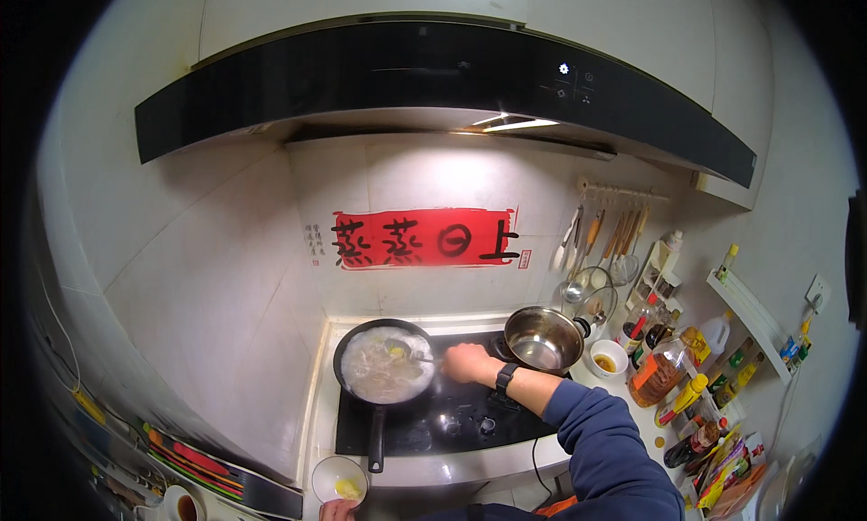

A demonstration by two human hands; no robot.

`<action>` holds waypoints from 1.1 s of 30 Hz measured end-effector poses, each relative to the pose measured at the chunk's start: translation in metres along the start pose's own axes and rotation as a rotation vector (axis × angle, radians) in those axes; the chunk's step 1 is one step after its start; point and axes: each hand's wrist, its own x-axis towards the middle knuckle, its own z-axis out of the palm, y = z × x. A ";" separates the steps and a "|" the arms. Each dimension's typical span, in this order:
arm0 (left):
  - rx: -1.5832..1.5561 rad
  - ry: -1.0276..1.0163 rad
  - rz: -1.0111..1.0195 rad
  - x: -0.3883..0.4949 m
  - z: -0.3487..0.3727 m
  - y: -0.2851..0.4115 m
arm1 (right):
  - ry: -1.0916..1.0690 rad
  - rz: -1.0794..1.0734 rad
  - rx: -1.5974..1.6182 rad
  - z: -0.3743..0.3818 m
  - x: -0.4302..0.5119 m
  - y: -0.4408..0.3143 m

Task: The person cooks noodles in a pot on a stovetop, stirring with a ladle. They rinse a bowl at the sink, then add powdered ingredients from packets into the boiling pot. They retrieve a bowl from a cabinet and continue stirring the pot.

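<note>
My right hand (467, 363), closed around the handle of a ladle (397, 349), is just right of a black frying pan (378, 409). The ladle's bowl is in the pan's bubbling, cloudy liquid (379, 379) and has yellow bits in it. The pan stands on the left of a black glass cooktop (460, 412), its handle towards me. Below that handle, my left hand (336, 511) touches the near rim of a white bowl (332, 472) holding a yellow food (349, 488). The frame's bottom edge cuts off part of this hand.
An empty steel pot (544, 338) stands at the cooktop's right rear. Beside it are a small white bowl (609, 358) with brown liquid and several sauce and oil bottles (660, 375). Utensils (609, 236) hang from a wall rail. A range hood (433, 67) spans above. A cup (184, 506) is at lower left.
</note>
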 end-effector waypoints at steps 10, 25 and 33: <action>0.037 0.016 0.021 0.001 0.004 0.003 | -0.256 -0.099 0.236 -0.016 -0.011 -0.015; 0.078 0.030 0.027 0.011 0.011 0.014 | -0.024 -0.204 0.111 -0.052 -0.002 0.001; 0.161 0.009 0.003 0.008 0.023 0.014 | 0.055 -0.293 -0.033 -0.024 0.010 0.007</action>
